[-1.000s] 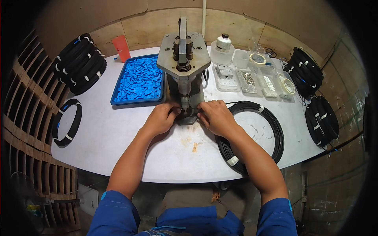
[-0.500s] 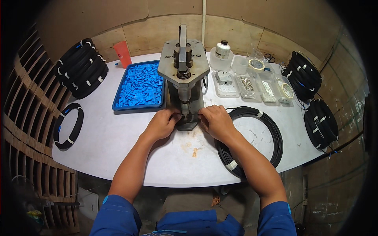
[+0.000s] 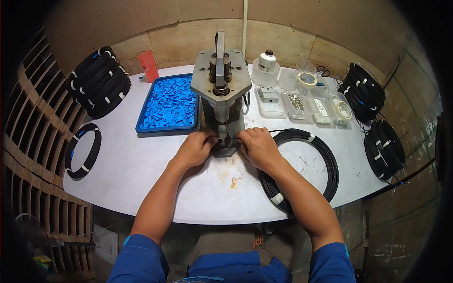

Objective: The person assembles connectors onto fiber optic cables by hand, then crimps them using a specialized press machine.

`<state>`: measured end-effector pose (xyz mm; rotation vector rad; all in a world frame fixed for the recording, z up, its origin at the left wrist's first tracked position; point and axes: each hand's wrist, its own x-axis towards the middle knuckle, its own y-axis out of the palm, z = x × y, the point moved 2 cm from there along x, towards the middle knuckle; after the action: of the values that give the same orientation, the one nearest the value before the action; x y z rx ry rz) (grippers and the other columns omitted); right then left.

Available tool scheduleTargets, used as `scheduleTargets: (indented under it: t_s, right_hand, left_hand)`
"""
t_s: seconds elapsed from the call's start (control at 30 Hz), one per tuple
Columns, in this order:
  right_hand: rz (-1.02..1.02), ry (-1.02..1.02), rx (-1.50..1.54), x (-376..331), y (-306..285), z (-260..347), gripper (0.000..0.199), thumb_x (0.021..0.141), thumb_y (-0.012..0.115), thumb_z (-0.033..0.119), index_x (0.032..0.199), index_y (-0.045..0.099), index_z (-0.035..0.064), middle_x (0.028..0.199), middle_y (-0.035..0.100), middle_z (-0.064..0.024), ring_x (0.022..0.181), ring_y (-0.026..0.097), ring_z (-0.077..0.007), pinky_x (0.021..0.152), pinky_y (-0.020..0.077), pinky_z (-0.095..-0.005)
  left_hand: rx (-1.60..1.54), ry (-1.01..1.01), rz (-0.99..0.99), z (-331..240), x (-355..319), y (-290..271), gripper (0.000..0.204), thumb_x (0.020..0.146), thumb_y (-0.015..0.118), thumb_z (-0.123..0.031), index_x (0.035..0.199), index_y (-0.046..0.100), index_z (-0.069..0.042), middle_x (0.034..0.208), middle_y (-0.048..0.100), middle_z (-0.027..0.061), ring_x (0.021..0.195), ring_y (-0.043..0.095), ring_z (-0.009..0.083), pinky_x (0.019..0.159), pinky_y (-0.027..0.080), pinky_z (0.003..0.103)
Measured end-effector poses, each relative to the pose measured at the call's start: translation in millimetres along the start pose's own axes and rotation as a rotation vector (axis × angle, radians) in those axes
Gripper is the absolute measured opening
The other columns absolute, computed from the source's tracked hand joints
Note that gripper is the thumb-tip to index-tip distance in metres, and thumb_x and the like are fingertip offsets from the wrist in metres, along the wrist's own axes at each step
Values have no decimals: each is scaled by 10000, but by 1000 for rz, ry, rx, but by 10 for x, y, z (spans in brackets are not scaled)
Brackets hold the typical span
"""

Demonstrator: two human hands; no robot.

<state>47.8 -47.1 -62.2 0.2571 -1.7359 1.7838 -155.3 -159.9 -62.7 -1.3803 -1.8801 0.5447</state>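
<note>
A grey metal bench press (image 3: 221, 96) stands upright in the middle of the table, its ram coming down over a small base. At the left of this base my left hand (image 3: 195, 148) is closed in a pinch; what its fingertips hold is too small to make out. My right hand (image 3: 259, 146) is closed at the base's right side. A strand of the black cable coil (image 3: 331, 165) runs to this hand, and its fingers seem to grip the cable, though they hide most of it. The coil lies flat under my right forearm, bound with white tape.
Left of the press is a blue tray (image 3: 166, 130) full of small blue plastic pieces, with a red cup (image 3: 149, 67) behind. Black coils are stacked at the left (image 3: 99, 82) and right (image 3: 362, 92). Clear boxes of small parts (image 3: 297, 106) and a white bottle (image 3: 267, 61) stand back right.
Both hands keep their places at the press base, with hardly any finger movement. The whole view has shifted very slightly.
</note>
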Motion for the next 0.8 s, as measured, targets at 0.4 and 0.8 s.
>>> scheduleTargets:
  t_s: [0.4, 0.8]
  right_hand:
    - [-6, 2, 6, -29, 23, -21, 196, 822, 721, 125, 993, 630, 92, 890, 657, -75, 896, 638, -279, 825, 444, -415]
    - [-4, 7, 7, -5, 30, -11, 136, 862, 676, 109, 981, 615, 83, 893, 664, -84, 892, 642, -291, 824, 449, -425]
  left_hand:
    - [-3, -19, 7, -19, 5, 2, 236, 965, 612, -163, 1062, 713, 27, 995, 716, 260, 957, 681, 430, 861, 530, 465]
    - [-15, -17, -21, 0, -8, -8, 223, 955, 613, -156, 1047, 710, 23, 989, 716, 257, 951, 683, 430, 858, 529, 465]
